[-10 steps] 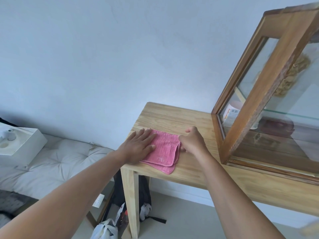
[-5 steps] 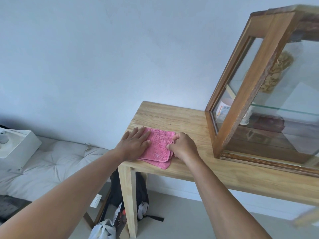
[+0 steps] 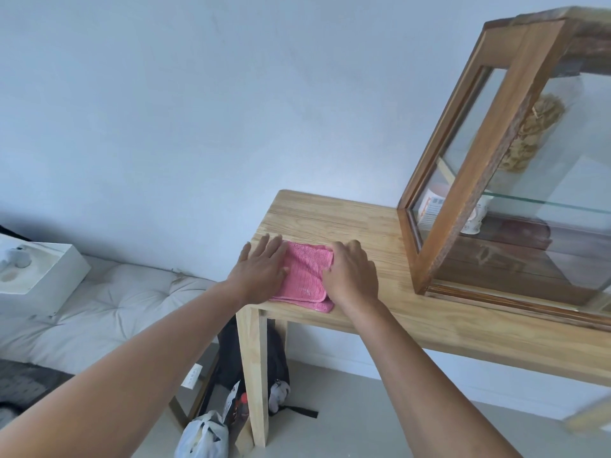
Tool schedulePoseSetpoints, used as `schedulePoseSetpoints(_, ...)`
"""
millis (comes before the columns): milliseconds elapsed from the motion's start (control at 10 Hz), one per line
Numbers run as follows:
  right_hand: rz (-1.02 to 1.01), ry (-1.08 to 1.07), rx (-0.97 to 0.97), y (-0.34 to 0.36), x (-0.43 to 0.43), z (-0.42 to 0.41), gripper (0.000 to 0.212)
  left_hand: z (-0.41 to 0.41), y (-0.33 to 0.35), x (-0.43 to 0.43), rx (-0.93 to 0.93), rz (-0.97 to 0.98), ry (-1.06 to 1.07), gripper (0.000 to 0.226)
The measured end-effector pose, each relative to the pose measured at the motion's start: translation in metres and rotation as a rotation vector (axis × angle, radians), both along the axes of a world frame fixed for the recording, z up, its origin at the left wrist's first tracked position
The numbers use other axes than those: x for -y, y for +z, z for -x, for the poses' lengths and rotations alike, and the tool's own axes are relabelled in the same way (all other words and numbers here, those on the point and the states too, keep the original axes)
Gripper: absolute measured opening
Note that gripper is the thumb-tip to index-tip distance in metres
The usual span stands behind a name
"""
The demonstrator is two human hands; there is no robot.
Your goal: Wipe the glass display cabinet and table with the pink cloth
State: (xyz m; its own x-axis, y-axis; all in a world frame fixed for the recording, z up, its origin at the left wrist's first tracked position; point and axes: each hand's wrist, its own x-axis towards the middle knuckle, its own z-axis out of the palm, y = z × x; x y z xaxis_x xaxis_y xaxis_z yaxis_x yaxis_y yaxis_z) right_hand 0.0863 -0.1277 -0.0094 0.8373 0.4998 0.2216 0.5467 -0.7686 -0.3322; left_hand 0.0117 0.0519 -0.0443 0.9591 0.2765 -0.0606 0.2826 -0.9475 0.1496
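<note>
Pink cloth (image 3: 305, 276) is pressed under the flat left hand (image 3: 261, 269) and gripped by the curled right hand (image 3: 350, 276) on the table (image 3: 330, 219); cabinet (image 3: 486, 153), at three o'clock, seems not yet wiped.

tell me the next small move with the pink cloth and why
Probably press the right hand and slide the pink cloth rightward toward the glass display cabinet. The cloth lies folded at the table's left front corner, the left hand flat on it, the right hand over its right edge, and bare wood stretches between it and the cabinet.
</note>
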Motion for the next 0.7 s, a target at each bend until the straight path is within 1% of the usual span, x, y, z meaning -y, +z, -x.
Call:
schedulePoseSetpoints(100,0.044,0.169,-0.108,-0.009,-0.006,-0.005,0.052,0.004,-0.006,-0.007,-0.01,0.014,-0.077,0.061)
schedulePoseSetpoints(200,0.269,0.24,-0.21,-0.027,-0.006,-0.013,0.06,0.008,-0.009,-0.016,-0.008,-0.013,-0.113,0.061)
schedulePoseSetpoints(400,0.356,0.266,-0.235,-0.025,-0.005,-0.031,0.066,0.011,-0.003,-0.038,-0.084,-0.055,-0.154,0.061)
schedulePoseSetpoints(500,0.365,0.267,-0.225,-0.025,-0.004,-0.029,0.068,0.012,0.004,-0.037,-0.141,-0.081,-0.151,0.061)
schedulePoseSetpoints(600,0.272,0.267,-0.206,-0.026,0.001,-0.026,0.069,0.008,0.018,-0.025,-0.21,-0.125,-0.094,0.061)
schedulePoseSetpoints(700,-0.016,0.174,-0.257,-0.023,0.019,-0.027,0.061,-0.006,0.029,0.0,-0.141,-0.146,-0.02,0.06)
